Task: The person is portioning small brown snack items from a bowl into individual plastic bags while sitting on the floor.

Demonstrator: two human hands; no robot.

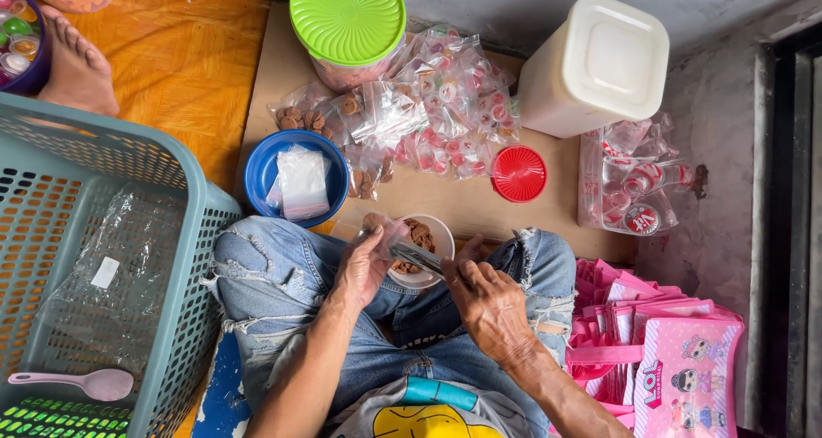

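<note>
Both hands [364, 267] [488, 305] on one clear bag [390, 232] (two bowls [295, 177] [425, 243] nearby).

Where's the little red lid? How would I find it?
Start at the big white tub at the top right. Just below its left corner, on the brown board, lies the red lid. It is round, ridged and the only all-red thing beside the clear snack packets.
</note>
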